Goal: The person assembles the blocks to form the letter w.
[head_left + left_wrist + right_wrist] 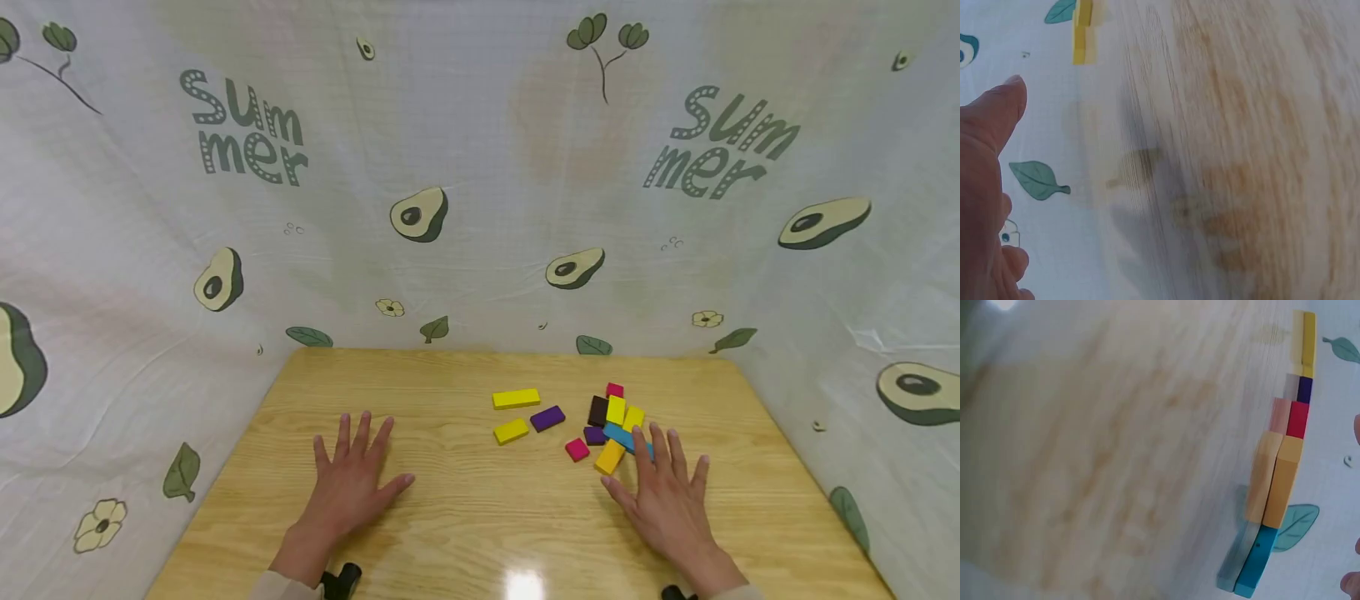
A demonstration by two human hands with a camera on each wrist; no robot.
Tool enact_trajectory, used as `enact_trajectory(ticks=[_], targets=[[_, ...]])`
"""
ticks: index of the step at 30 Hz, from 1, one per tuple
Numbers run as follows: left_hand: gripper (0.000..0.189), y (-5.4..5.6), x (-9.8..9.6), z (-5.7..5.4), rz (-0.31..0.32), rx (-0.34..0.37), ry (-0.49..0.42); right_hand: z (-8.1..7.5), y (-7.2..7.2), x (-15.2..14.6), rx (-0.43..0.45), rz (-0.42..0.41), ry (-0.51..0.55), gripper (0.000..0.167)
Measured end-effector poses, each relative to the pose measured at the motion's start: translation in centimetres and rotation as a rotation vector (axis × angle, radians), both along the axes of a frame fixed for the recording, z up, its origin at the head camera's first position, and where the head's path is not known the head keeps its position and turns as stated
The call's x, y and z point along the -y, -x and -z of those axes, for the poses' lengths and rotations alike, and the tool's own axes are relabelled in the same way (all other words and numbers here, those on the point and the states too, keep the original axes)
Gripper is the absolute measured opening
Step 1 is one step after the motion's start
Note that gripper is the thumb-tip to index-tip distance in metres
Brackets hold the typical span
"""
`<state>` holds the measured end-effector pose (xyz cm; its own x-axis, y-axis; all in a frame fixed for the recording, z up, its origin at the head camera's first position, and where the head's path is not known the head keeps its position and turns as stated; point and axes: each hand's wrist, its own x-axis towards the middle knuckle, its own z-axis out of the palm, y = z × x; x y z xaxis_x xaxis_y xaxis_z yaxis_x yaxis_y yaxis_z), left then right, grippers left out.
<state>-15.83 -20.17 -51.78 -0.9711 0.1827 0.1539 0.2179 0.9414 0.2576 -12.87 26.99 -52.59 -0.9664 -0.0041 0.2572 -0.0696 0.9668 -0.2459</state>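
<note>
Blue block [617, 435] lies just ahead of the right hand [667, 504], partly hidden.

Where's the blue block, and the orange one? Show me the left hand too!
Blue block [618, 435]: head view, on its top, toward the far end.
Orange block [610, 457]: head view, middle of its top.
Left hand [348, 493]: head view, back of the hand.

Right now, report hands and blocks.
Left hand spread, empty. Right hand spread, empty, partly hiding blue block from head view. Other blocks lie ungripped on table.
</note>
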Motion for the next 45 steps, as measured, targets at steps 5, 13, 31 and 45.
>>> enact_trajectory(ticks=[5,13,31,45], targets=[[0.091,0.4,-0.2,0.0,0.015,-0.021,-0.005,-0.1,0.1,-0.3,-0.018,-0.01,-0.009,0.095],[0.08,2.8,-1.7,-0.2,0.111,-0.078,-0.002,-0.1,0.8,-1.0,-0.114,-0.061,-0.068,0.081],[0.078,10.0,-12.0,-1.3,0.332,0.139,0.101,0.2,2.6,0.1,-0.013,-0.117,-0.137,0.053],[0.077,9.9,-14.2,0.2,0.381,0.231,0.162,0.3,2.6,-0.2,0.014,-0.09,-0.152,0.058]])
